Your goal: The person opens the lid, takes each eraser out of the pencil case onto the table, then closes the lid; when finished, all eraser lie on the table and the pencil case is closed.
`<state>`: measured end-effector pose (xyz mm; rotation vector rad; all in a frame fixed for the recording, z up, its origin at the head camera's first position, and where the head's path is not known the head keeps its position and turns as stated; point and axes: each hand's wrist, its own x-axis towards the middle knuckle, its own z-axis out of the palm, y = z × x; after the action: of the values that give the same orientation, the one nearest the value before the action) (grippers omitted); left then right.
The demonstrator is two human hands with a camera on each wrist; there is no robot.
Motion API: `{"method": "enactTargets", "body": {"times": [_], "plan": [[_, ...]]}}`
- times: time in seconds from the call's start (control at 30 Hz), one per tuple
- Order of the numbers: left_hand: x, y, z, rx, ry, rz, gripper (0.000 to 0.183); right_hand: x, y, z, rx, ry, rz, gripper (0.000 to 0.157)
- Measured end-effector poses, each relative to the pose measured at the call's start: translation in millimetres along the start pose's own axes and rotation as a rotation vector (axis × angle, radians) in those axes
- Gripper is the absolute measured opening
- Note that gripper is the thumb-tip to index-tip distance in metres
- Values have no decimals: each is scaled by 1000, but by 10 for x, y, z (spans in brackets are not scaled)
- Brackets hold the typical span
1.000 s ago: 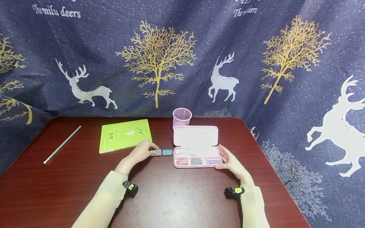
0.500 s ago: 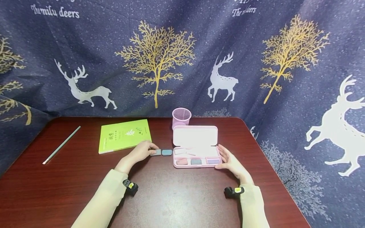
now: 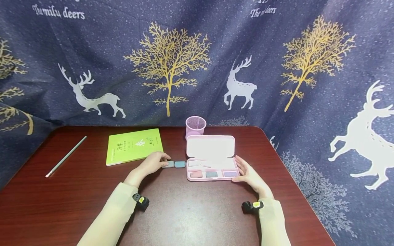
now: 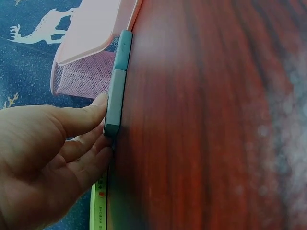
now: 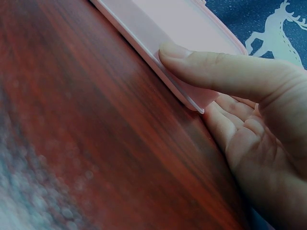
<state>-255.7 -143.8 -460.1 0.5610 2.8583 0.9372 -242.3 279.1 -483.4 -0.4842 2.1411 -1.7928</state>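
Note:
On the table, a grey-green eraser (image 4: pixel 115 100) lies end to end with a teal eraser (image 3: pixel 180 164). My left hand (image 3: pixel 153 162) pinches the grey-green one, thumb along its face and fingers at its near end. To the right stands a pink pencil case (image 3: pixel 212 169), its lid (image 3: pixel 210 146) raised. A pink eraser (image 3: pixel 196 174), a dark grey-green eraser (image 3: pixel 211 174) and a purple block (image 3: pixel 230 174) sit in its front compartments, with white pieces behind. My right hand (image 3: pixel 250 176) holds the case's right end, thumb over the front rim (image 5: pixel 144 53), fingers round the side.
A pink mesh pen holder (image 3: pixel 196 125) stands behind the case's lid. The green book (image 3: pixel 133 147) lies behind my left hand, and a pencil (image 3: pixel 66 156) rests at the far left. A patterned dark cloth (image 3: pixel 197 51) hangs along the table's back edge.

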Motion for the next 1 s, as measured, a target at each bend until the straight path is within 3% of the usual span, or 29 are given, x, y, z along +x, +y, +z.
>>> {"method": "enactTargets", "body": {"times": [0.47, 0.8, 1.0], "plan": [[-12, 86, 12, -6, 80, -17, 22, -5, -18, 3, -1, 3, 10, 101], [72, 369, 73, -45, 218, 50, 18, -5, 6, 0, -8, 10, 10, 103], [162, 563, 170, -89, 265, 77, 16, 4, 19, -5, -2, 12, 15, 102]]}}
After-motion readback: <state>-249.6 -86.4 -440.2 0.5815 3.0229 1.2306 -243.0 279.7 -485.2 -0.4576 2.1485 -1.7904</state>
